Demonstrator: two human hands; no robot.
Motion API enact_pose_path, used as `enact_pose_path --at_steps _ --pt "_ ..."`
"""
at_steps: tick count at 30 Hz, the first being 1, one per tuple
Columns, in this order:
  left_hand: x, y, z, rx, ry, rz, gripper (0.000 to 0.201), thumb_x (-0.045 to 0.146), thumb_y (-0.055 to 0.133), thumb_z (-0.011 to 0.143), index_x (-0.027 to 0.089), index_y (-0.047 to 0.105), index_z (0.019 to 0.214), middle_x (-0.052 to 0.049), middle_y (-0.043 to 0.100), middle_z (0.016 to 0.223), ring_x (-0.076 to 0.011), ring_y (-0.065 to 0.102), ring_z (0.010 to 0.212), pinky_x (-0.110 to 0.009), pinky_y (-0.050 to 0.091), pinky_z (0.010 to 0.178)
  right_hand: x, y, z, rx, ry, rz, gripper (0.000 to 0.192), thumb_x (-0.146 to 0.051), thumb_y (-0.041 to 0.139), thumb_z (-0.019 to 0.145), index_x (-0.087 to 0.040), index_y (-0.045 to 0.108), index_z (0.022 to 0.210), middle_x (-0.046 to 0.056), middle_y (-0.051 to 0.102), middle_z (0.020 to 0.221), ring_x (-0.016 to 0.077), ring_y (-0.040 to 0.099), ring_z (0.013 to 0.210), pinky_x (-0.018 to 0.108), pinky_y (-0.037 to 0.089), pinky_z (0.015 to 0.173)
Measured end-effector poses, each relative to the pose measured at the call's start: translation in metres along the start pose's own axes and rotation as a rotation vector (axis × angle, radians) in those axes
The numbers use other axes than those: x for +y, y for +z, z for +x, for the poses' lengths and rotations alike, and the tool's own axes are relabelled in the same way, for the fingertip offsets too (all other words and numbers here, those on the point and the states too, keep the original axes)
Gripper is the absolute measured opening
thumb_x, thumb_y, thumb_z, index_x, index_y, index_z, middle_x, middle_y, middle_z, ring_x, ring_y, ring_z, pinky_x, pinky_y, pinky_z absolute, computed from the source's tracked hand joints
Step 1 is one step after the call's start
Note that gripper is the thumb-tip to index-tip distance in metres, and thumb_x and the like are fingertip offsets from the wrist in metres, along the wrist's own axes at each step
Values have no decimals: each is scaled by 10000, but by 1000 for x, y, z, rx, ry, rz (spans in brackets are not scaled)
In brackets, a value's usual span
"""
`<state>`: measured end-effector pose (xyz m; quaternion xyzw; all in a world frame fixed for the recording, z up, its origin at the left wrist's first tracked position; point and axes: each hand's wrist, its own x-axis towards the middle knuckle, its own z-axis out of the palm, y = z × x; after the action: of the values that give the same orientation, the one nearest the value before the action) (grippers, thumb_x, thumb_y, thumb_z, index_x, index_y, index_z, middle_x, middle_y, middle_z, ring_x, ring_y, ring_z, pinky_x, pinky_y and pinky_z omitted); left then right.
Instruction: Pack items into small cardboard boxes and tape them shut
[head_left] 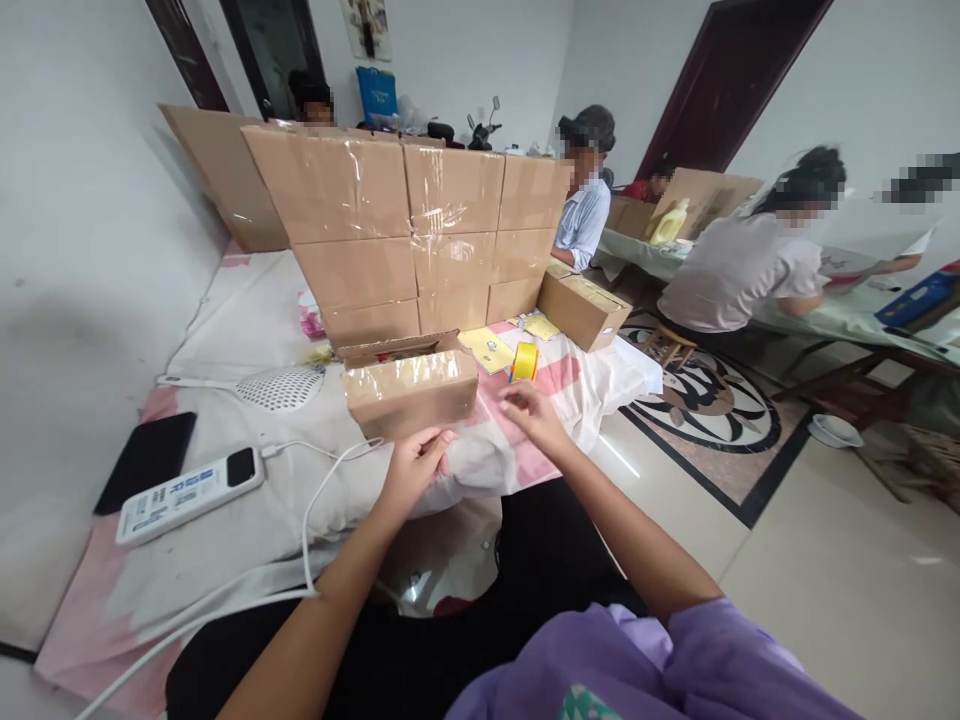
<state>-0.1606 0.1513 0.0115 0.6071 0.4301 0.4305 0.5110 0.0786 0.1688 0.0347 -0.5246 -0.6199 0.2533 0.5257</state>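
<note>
At the table's near edge, my left hand (421, 456) is closed, thumb and fingers pressed together in a pinch. Whatever it holds, if anything, is too small to make out. It is just below a brown cardboard box (412, 395), whose open top shows some dark and red contents. My right hand (531, 412) is to the right of that box, fingers bent in towards the thumb; anything between them cannot be made out. Just beyond the right fingers stands a roll of yellow tape (525, 362). Yellow printed cards (487, 350) lie behind it.
A tall taped cardboard partition (450, 215) rises behind the box. Another carton (585, 308) sits at the table's right. To the left are a white power strip (191, 492) with a looping cable, a black tablet-like slab (146, 460) and a white perforated paddle (279, 388). Several people sit beyond.
</note>
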Motion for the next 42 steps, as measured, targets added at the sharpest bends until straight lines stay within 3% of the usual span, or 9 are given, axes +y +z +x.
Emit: enact_pose_path --at_steps 3,6,13,17,21,24,30,37,42 --pt "-2 8 -2 25 77 61 404 540 614 859 157 740 879 24 553 486 -106 425 422 -234 322 448 -36 26 -18 -248 -252 -5 199 -420 725 864 -232 737 929 59 585 981 225 569 997 388 465 913" --pt "-7 12 -4 63 114 116 410 527 603 881 167 754 1007 45 515 478 -118 432 439 -241 355 486 -68 28 -11 -246 -397 -53 213 -411 711 893 -226 745 795 73 550 1022 244 553 1054 439 451 982" --pt "-12 -29 2 438 257 429 315 485 579 925 201 714 904 -49 689 750 -216 636 741 -308 464 734 -137 -46 22 175 -528 70 188 -455 754 875 -273 754 827 52 550 1027 242 547 1089 485 409 1071" --pt "-3 -75 23 623 571 804 206 363 632 903 236 751 1014 -121 704 1200 -321 588 1145 -472 380 1047 -154 -65 30 -85 -464 74 182 -442 805 824 -266 774 791 52 588 1042 255 552 1134 517 386 1104" --pt "-4 -113 64 626 543 728 636 307 610 879 200 481 1493 -131 320 1640 -329 328 1471 -498 268 1195 -145 -55 36 -336 -313 55 210 -437 843 770 -237 781 766 62 628 1078 269 586 1122 534 409 1081" --pt "-10 -125 82 465 503 642 840 246 566 852 192 219 1615 -122 439 1565 -282 379 1441 -468 297 1191 -134 -45 41 -508 -207 64 219 -432 825 782 -219 777 764 70 646 1091 260 611 1116 463 484 980" --pt "-7 -116 65 464 497 866 317 341 507 936 275 720 1161 -59 677 1229 -336 475 1264 -538 321 1097 -102 -17 76 -607 -88 123 255 -444 800 782 -197 740 759 60 644 1086 228 606 1068 348 485 870" --pt "-5 -110 63 471 439 960 278 449 542 939 313 732 1090 -60 655 1258 -338 463 1273 -502 335 1037 -37 51 161 -557 -15 -148 229 -373 795 711 -172 698 761 57 649 1039 200 589 971 342 465 930" --pt "-6 -110 63 466 437 944 281 429 543 942 317 732 1118 -60 652 1245 -332 470 1250 -498 347 1021 -14 67 190 -645 -130 -390 155 -291 787 703 -168 722 770 85 566 1132 258 541 1158 429 376 1117"
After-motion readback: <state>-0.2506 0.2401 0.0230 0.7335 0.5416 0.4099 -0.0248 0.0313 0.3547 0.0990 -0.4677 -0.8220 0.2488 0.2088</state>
